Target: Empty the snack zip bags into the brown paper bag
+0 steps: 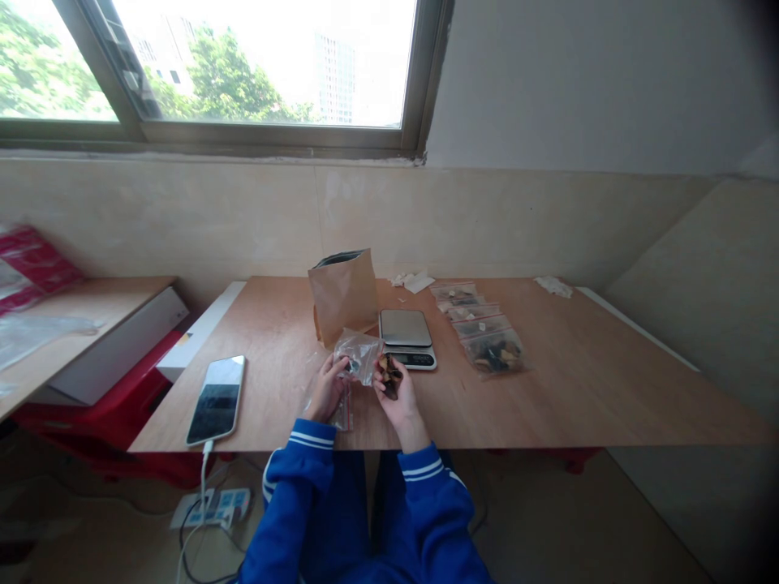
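Note:
My left hand (329, 388) grips a clear zip bag (363, 355) by its left side, and a small dark bit shows near the fingers. Brown and dark dried pieces (389, 375) fill my right hand (398, 401), whose fingers curl around them beside the bag's right edge. Just behind the hands stands an open brown paper pouch (344, 296). To its right is a kitchen scale (406, 328) with a bare metal plate. Another clear bag (344, 414) lies flat under my left hand.
Several filled zip bags (492, 349) lie in an overlapping row right of the scale. A phone (217, 399) on a charging cable rests at the left, above a power strip (213, 508). White scraps (417, 281) lie near the wall.

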Demonstrator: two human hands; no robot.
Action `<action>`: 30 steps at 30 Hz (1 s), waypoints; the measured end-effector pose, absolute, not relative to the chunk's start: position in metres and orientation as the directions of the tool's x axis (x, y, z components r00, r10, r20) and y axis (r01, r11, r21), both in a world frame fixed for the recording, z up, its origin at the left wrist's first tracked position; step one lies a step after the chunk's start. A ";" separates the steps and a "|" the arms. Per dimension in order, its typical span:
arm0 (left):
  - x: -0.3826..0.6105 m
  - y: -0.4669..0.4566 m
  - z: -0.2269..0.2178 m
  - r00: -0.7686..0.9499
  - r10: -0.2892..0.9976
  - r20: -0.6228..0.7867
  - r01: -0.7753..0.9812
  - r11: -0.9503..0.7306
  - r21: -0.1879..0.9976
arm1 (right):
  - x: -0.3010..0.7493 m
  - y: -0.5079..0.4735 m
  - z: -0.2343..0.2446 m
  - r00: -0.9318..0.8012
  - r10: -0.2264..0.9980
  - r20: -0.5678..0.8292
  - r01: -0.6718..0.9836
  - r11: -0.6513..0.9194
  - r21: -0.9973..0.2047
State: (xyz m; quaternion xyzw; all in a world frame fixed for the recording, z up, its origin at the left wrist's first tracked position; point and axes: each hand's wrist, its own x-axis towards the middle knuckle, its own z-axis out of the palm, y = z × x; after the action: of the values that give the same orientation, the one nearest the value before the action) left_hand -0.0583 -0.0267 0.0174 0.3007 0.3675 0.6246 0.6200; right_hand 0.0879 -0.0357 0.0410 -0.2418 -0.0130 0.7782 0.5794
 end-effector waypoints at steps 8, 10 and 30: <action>-0.059 -0.027 0.015 -0.047 0.992 -0.114 -0.614 0.061 0.787 | 0.097 -0.031 0.051 -0.218 0.886 -0.410 -0.908 -0.338 -0.247; -0.058 -0.027 0.016 -0.041 0.994 -0.105 -0.616 0.057 0.786 | 0.100 -0.026 0.058 -0.222 0.880 -0.419 -0.908 -0.343 -0.240; -0.057 -0.021 0.012 -0.016 0.996 -0.087 -0.595 0.060 0.801 | 0.052 0.125 0.234 -0.129 0.988 0.085 -0.603 -0.011 -0.797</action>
State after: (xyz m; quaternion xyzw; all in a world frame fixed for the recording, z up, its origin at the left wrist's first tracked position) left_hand -0.0571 -0.0212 0.0123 0.2881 0.3480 0.6220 0.6395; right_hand 0.0522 0.1248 0.2342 -0.2664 -0.3610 0.6591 0.6036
